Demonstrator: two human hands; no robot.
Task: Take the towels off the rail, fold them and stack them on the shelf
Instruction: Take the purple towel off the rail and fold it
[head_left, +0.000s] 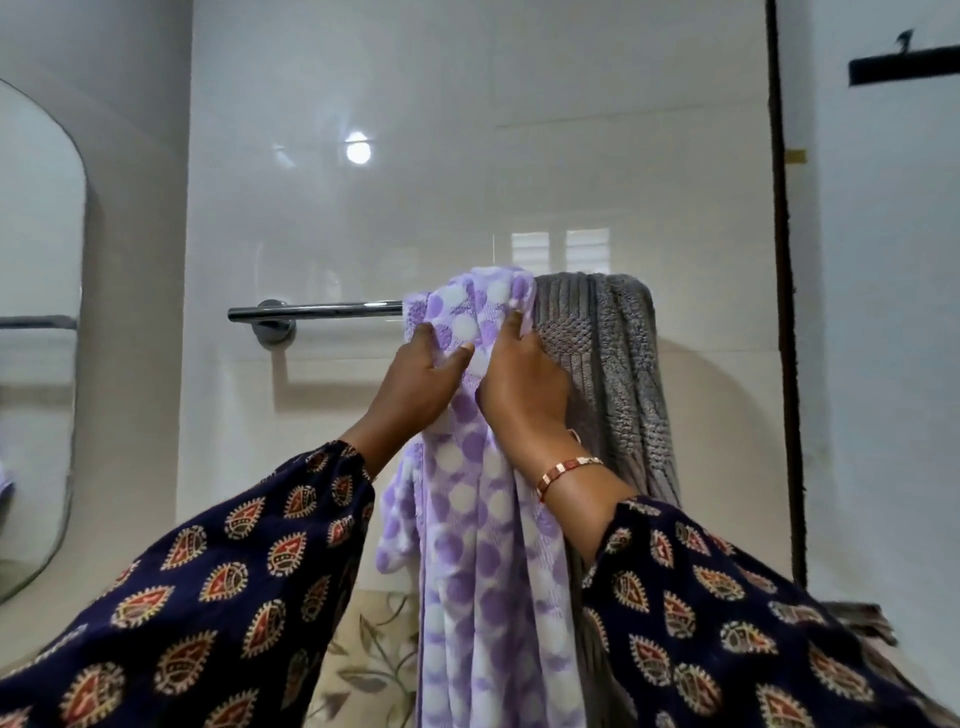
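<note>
Rail (317, 310): chrome bar fixed to the white tiled wall (415, 156); its left end and round mount are bare, its right part is covered by two towels.
Lilac towel (483, 545): dotted in purple and white, draped over the rail just left of the grey one and touching it; bunched at the top and hanging in long folds down to the bottom edge of the view.
Grey towel (608, 364): ribbed and waffle-textured, hanging over the right end of the rail, partly behind the right hand and arm.
Left hand (421, 379): fingers curled into the lilac towel just below the rail, thumb on the front of the cloth, clamped on a fold of it.
Right hand (524, 379): just beside the left one, fingers closed on the lilac towel near its top right edge, fingertips at the bunched top; the back of the hand lies against the grey towel.
Sleeves (208, 597): dark blue with a red and cream leaf print, on both arms.
Bracelet (566, 470): thin band on the right wrist.
Mirror (36, 338): rounded edge, on the wall at far left.
Dark strip (784, 312): vertical, right of the towels.
Containers: I can make out none.
</note>
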